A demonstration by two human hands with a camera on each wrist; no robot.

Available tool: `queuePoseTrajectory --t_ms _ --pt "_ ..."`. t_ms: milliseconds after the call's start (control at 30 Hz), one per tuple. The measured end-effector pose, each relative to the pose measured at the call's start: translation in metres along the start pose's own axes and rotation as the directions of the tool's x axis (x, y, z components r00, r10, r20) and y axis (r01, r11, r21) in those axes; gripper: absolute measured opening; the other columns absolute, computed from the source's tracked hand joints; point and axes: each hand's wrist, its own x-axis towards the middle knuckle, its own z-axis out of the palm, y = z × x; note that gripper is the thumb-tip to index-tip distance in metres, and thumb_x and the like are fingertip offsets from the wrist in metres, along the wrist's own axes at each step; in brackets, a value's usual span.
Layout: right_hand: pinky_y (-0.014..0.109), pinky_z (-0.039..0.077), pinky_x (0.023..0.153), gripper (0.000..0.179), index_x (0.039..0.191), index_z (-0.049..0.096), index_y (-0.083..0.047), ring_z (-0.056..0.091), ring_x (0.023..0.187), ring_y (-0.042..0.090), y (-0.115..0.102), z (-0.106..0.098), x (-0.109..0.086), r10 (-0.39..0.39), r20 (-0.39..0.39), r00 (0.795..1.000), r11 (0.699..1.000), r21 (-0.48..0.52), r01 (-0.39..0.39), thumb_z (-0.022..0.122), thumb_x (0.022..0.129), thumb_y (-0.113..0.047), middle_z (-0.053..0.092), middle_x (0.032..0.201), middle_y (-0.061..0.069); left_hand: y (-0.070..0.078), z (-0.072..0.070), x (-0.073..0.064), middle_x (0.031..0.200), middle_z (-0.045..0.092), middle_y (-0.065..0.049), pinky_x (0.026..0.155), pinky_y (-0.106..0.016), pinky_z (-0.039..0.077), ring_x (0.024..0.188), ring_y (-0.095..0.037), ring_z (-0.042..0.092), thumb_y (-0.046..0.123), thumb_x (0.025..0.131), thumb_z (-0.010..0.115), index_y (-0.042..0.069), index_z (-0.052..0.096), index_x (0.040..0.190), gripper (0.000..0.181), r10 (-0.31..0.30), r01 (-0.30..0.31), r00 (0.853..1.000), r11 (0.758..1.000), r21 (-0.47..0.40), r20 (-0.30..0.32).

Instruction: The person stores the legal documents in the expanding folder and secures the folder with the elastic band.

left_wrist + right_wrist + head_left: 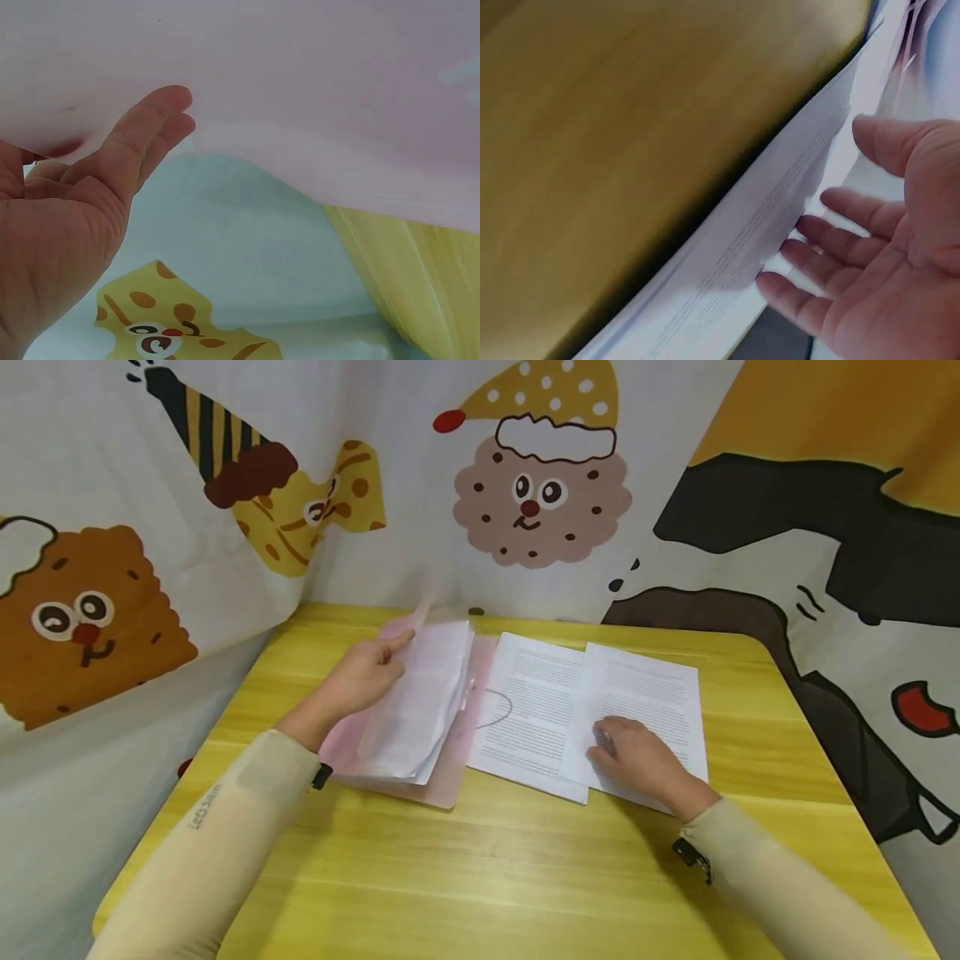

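A pink folder [452, 768] lies opened at the left of the table, with loose-edged white sheets [427, 693] inside it. My left hand [365, 672] holds a translucent pinkish leaf of the folder at its left side; in the left wrist view the leaf [300, 90] spreads above the straightened fingers [154, 124]. Right of the folder lie two overlapping printed paper stacks, a left stack [528, 718] and a right stack [652, 693]. Over the right stack is my right hand [641, 760], its fingers loosely bent and the fingertips [810, 225] at the printed page.
A thin cord loop [512, 706] reaches from the folder over the left stack. The yellow wood-grain table [465, 877] has rounded corners. A white curtain [405, 560] with cartoon prints hangs behind and beside it.
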Motion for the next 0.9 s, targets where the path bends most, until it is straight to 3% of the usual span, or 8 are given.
queuePoseTrajectory --t_ms 167,267,533,600,700,733,800,900 --pt "0.065 0.042 0.118 0.055 0.144 0.060 0.008 0.049 0.143 0.053 0.037 -0.015 -0.007 0.003 0.068 0.998 1.000 -0.024 -0.002 0.070 0.102 -0.026 0.055 0.153 0.032 0.000 -0.004 -0.003 0.162 0.053 -0.014 0.054 -0.028 0.035 0.057 -0.017 0.033 0.014 0.107 0.044 0.011 0.040 0.164 0.057 -0.021 0.021 1.000 1.000 0.013 -0.005" --pt "0.067 0.044 0.115 0.053 0.141 0.061 0.010 0.052 0.139 0.055 0.047 -0.022 -0.008 -0.012 0.060 0.998 1.000 -0.023 0.014 0.072 0.100 -0.022 0.058 0.148 0.034 0.000 -0.005 -0.004 0.124 0.067 -0.024 0.054 -0.027 0.035 0.058 -0.017 0.032 0.013 0.108 0.044 0.012 0.038 0.165 0.058 -0.033 0.033 0.999 0.999 0.021 -0.009" --pt "0.066 0.050 0.108 0.045 0.137 0.069 0.002 0.062 0.129 0.051 0.006 -0.002 0.001 -0.179 -0.152 0.972 0.980 -0.114 0.163 0.074 0.101 -0.025 0.068 0.138 0.029 -0.002 -0.005 -0.005 0.100 0.062 -0.022 0.051 -0.024 0.034 0.051 -0.012 0.030 0.015 0.108 0.045 0.013 0.038 0.166 0.058 -0.056 0.056 0.998 0.998 -0.014 0.010" --pt "0.066 0.052 0.105 0.051 0.139 0.067 0.003 0.063 0.127 0.052 -0.009 0.004 0.005 -0.148 -0.163 0.975 0.987 -0.081 0.136 0.074 0.101 -0.031 0.066 0.139 0.031 -0.003 -0.005 -0.005 0.102 0.062 -0.023 0.050 -0.024 0.034 0.051 -0.012 0.030 0.014 0.108 0.045 0.012 0.037 0.166 0.058 -0.051 0.051 0.999 0.999 -0.014 0.011" --pt "0.065 0.051 0.106 0.071 0.151 0.053 0.008 0.060 0.130 0.052 -0.023 0.002 0.018 0.050 -0.083 0.995 0.991 0.124 -0.040 0.065 0.105 -0.044 0.059 0.145 0.035 -0.004 -0.006 -0.006 0.113 0.065 -0.026 0.049 -0.025 0.032 0.050 -0.011 0.028 0.013 0.108 0.045 0.011 0.037 0.165 0.058 -0.038 0.038 0.999 0.999 -0.010 0.003" --pt "0.064 0.049 0.110 0.078 0.157 0.044 0.009 0.056 0.136 0.051 -0.025 -0.002 0.024 0.134 -0.030 0.991 0.965 0.232 -0.123 0.062 0.106 -0.047 0.053 0.151 0.036 -0.004 -0.006 -0.006 0.124 0.067 -0.026 0.049 -0.025 0.032 0.049 -0.011 0.027 0.012 0.108 0.045 0.011 0.038 0.165 0.057 -0.034 0.034 0.999 0.999 -0.014 0.000" --pt "0.060 0.046 0.115 0.089 0.166 0.024 0.008 0.050 0.142 0.049 -0.025 -0.011 0.036 0.278 0.100 0.955 0.842 0.453 -0.292 0.055 0.108 -0.051 0.040 0.163 0.036 -0.005 -0.005 -0.005 0.128 0.067 -0.026 0.049 -0.025 0.031 0.049 -0.011 0.026 0.012 0.107 0.045 0.010 0.039 0.164 0.057 -0.024 0.024 1.000 1.000 -0.018 -0.003" --pt "0.051 0.045 0.121 0.093 0.170 0.006 0.004 0.047 0.149 0.042 -0.018 -0.021 0.050 0.376 0.266 0.888 0.560 0.698 -0.446 0.053 0.109 -0.049 0.019 0.175 0.028 -0.008 0.001 -0.004 0.151 0.061 -0.022 0.049 -0.025 0.030 0.050 -0.010 0.025 0.012 0.106 0.046 0.009 0.041 0.163 0.057 -0.014 0.014 1.000 1.000 -0.027 0.012"
